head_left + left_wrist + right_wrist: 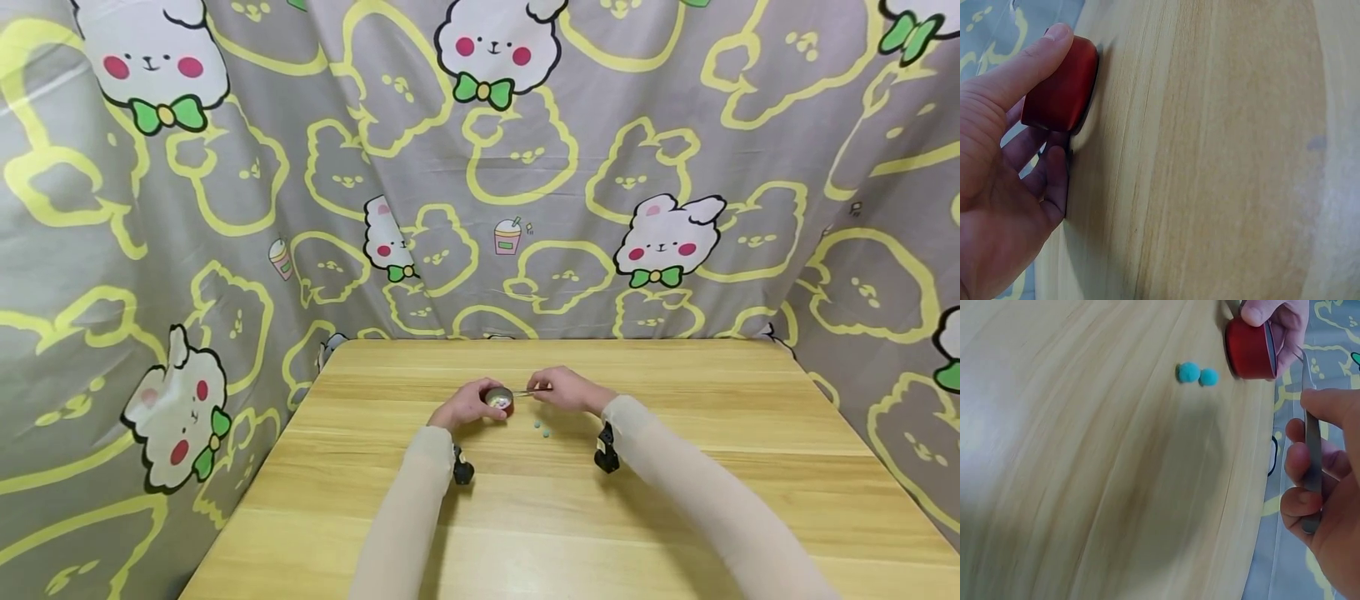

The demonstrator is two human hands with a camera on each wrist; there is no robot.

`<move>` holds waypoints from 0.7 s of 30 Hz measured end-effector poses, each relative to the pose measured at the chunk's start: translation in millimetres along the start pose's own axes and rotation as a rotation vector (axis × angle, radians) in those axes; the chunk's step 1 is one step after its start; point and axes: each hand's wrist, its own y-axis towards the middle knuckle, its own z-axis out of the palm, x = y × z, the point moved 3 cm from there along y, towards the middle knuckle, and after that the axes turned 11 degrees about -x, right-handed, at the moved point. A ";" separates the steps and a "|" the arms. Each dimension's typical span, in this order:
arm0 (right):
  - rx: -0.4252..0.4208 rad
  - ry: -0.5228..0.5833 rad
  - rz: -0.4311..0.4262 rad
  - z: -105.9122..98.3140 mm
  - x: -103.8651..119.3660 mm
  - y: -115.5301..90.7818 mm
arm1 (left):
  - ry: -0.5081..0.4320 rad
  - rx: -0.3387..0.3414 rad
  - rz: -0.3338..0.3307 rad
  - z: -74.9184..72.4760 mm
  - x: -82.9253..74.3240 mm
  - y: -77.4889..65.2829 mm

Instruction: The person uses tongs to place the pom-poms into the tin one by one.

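My left hand (467,403) holds a small round red tin (1063,90) on the wooden table, thumb on one side and fingers around the other. The tin's open top shows a silvery inside with small pale bits in it, too small to make out. Between the thumb and fingers of my right hand (568,389) are metal tweezers (1312,450), their tips pointing left at the tin's rim. Two fuzzy teal pom-poms, one pom-pom (1189,372) beside a second pom-pom (1209,377), lie on the table in front of the tin.
The wooden table (540,533) stretches toward me and to both sides. A grey curtain (540,167) with cartoon animals hangs behind it and along its sides. A black wrist camera (606,450) hangs under the right sleeve, and another camera (462,468) beside the left.
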 end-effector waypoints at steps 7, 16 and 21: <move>-0.013 0.010 -0.008 -9.1 -4.8 -14.1 | 0.007 -0.001 -0.017 0.0 -1.8 -1.3; -0.026 0.014 -0.019 -15.2 -16.0 -32.2 | -0.005 0.014 -0.013 -0.1 -4.5 -4.0; -0.019 0.021 -0.025 -13.7 -20.7 -40.9 | -0.008 0.014 -0.016 -0.3 -3.8 -3.9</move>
